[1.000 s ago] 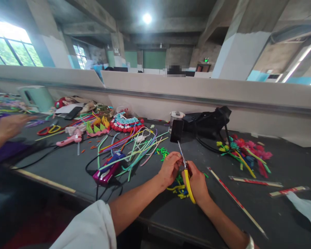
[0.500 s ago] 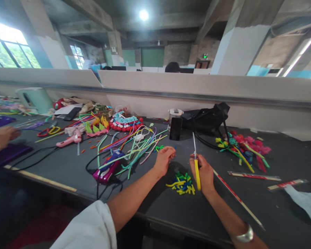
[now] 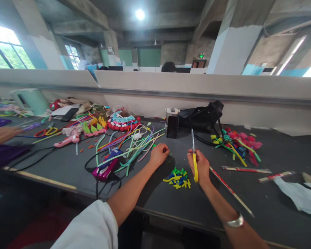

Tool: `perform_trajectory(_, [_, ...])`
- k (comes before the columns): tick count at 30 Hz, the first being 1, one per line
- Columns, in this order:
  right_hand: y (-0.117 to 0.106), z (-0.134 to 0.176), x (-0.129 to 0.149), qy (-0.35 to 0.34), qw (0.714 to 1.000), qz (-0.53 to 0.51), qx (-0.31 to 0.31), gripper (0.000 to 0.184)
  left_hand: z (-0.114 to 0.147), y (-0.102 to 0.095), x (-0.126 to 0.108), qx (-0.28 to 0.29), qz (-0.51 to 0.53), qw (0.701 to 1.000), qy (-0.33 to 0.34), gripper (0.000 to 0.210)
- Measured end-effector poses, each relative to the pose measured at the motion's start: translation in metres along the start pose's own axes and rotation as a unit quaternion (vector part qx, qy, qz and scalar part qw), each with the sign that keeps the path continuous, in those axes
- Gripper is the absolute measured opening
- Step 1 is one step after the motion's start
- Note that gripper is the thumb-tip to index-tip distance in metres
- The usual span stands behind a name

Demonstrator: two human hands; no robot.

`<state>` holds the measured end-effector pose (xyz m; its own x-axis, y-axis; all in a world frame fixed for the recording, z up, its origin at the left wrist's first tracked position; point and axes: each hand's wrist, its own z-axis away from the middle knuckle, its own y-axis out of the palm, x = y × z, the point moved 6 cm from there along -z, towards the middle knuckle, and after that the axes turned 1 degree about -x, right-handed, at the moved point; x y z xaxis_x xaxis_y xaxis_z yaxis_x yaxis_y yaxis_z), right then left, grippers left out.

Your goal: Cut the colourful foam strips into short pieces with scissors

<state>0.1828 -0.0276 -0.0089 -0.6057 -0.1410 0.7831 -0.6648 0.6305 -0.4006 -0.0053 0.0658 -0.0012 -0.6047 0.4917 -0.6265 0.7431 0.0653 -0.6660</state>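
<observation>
My right hand [image 3: 200, 164] is closed around a pair of yellow-handled scissors [image 3: 195, 166], whose blades point up and away from me. Left of it, my left hand [image 3: 159, 155] hovers over the dark table with its fingers curled into a pinch; whatever they hold, if anything, is hidden. Below and between both hands lies a small pile of cut yellow, green and blue pipe cleaner pieces [image 3: 180, 178]. A few green bits show just behind my left hand. Long pastel pipe cleaners [image 3: 134, 152] spread to the left of it.
A phone [image 3: 172, 127] leans against a lidded jar, beside a black bag [image 3: 204, 117]. Fuzzy flowers [image 3: 242, 143] and red-marked sticks [image 3: 232, 190] lie right. Glue guns [image 3: 69, 137], cords and a beaded piece [image 3: 123, 121] sit left. Another person's hand [image 3: 5, 136] reaches in far left.
My left hand's fingers have curled further in, and the small blue bit at its fingertips no longer shows. The scissors stay in my right hand. The view has shifted slightly.
</observation>
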Motion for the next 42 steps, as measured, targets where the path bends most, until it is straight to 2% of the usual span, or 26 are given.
perform_trajectory(3, [0.001,-0.001,0.0,-0.012,1.0,-0.004,0.005,0.033,0.004,0.002,-0.016,0.021,0.005,0.998,0.063,0.013])
perform_trajectory(9, [-0.001,-0.001,0.001,-0.035,0.999,0.014,-0.002,0.034,0.019,0.024,-0.032,0.205,-0.066,0.971,0.106,0.019])
perform_trajectory(11, [0.0,-0.001,0.0,-0.035,0.999,0.011,-0.001,0.035,0.023,0.029,-0.034,0.234,-0.087,0.961,0.123,0.016])
perform_trajectory(16, [0.001,0.0,0.002,-0.043,0.999,0.016,0.008,0.032,0.026,0.031,-0.034,0.224,-0.072,0.958,0.161,0.004])
perform_trajectory(22, [0.001,0.001,0.008,-0.06,0.998,0.03,0.021,0.031,0.025,0.029,-0.033,0.208,-0.045,0.968,0.132,0.004])
perform_trajectory(26, [0.002,0.002,0.011,-0.061,0.997,0.039,0.035,0.027,0.027,0.024,-0.035,0.194,-0.093,0.968,0.129,0.01])
perform_trajectory(32, [0.005,0.002,0.013,-0.071,0.995,0.043,0.049,0.026,0.029,0.028,-0.031,0.24,-0.113,0.958,0.108,0.01])
perform_trajectory(35, [0.006,0.003,0.013,-0.072,0.994,0.051,0.056,0.027,0.027,0.031,-0.029,0.241,-0.041,0.966,0.079,0.007])
perform_trajectory(38, [0.006,0.003,0.014,-0.069,0.995,0.042,0.061,0.028,0.023,0.033,-0.028,0.214,0.134,0.968,0.016,0.009])
perform_trajectory(40, [0.005,0.004,0.017,-0.067,0.996,0.026,0.055,0.029,0.021,0.033,-0.026,0.189,0.273,0.942,-0.043,0.013])
perform_trajectory(42, [0.004,0.005,0.02,-0.064,0.997,0.01,0.049,0.031,0.019,0.033,-0.023,0.167,0.385,0.903,-0.093,0.017])
